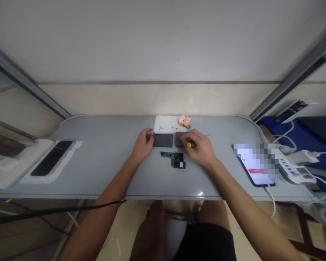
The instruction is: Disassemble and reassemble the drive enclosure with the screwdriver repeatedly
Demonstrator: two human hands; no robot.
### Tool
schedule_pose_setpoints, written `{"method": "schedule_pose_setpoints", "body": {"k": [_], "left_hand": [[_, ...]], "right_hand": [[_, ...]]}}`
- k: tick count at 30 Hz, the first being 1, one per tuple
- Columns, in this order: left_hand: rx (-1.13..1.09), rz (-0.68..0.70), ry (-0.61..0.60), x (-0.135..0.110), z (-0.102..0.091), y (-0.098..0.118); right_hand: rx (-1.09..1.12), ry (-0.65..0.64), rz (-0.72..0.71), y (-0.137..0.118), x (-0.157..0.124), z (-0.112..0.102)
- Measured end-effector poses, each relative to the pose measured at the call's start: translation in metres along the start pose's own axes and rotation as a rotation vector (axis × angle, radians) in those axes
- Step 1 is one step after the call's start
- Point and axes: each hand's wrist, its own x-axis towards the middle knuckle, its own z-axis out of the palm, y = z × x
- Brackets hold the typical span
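Two flat dark grey casing pieces lie side by side on the desk. My left hand (143,142) is closed at the outer edge of the left casing piece (163,140), thumb and fingers against it. A screwdriver (190,144) with a yellow and black handle sits in my right hand (202,146). Its thin shaft points out to the right, past my knuckles. Fingertips of that hand also touch the right casing piece (179,140), partly covering it. Just in front lies a green circuit board (174,158) with black parts.
Several tiny screws rest on a white paper (165,124) behind the casing pieces, beside an orange and white animal-shaped case (184,121). At right are a lit phone (254,165) and a power strip (297,170) with cables. A dark phone (52,158) lies at left.
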Motion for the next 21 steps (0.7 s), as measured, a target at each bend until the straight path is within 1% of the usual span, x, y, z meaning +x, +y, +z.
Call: {"method": "schedule_pose_setpoints", "body": {"k": [3,5,8,12,15,17,19,21], "left_hand": [[0.033,0.008,0.007,0.002,0.001,-0.001],[0.050,0.023,-0.006,0.003,0.000,-0.002],[0.070,0.060,-0.041,0.004,-0.002,-0.002],[0.098,0.111,-0.056,0.003,-0.004,-0.001],[0.123,0.138,-0.050,0.001,-0.004,-0.001],[0.136,0.147,-0.050,0.001,-0.004,-0.001],[0.146,0.154,-0.056,0.000,-0.003,-0.001],[0.152,0.157,-0.058,0.000,-0.003,-0.002]], "right_hand": [[-0.068,-0.172,-0.129,-0.009,-0.020,0.002],[-0.135,-0.256,-0.192,-0.012,-0.028,0.003],[-0.180,-0.311,-0.161,-0.012,-0.035,0.001],[-0.183,-0.381,-0.121,-0.005,-0.045,-0.004],[-0.172,-0.380,-0.139,0.001,-0.051,-0.004],[-0.160,-0.339,-0.205,0.002,-0.047,-0.003],[-0.170,-0.284,-0.275,0.000,-0.032,-0.001],[-0.221,-0.234,-0.253,-0.003,-0.008,0.001]]}}
